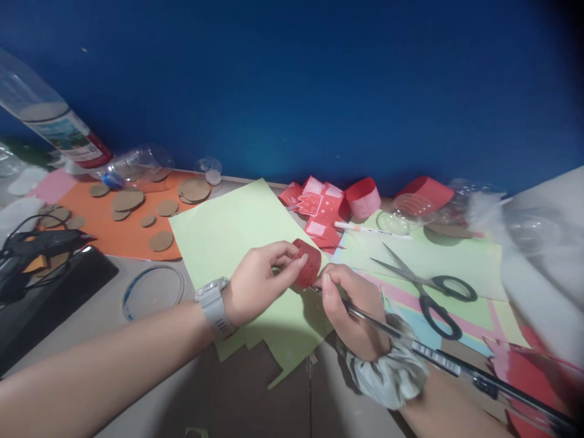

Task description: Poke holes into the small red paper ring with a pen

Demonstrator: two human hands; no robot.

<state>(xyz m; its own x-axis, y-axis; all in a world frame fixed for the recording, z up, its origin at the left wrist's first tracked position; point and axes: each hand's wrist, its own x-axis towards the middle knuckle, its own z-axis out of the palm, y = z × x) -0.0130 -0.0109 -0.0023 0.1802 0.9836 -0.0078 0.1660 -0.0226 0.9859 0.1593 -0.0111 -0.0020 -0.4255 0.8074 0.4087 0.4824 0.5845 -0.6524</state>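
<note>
Right now the left hand (255, 283) pinches a red paper ring (308, 263) above the green sheet (228, 228) while the right hand (353, 310) grips a pen (410, 340) against it, so hard pressure could crush the ring

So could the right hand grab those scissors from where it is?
Probably yes. The scissors lie in the open on the coloured paper just beside the right hand, nothing between them. But that hand already holds a pen.
</note>
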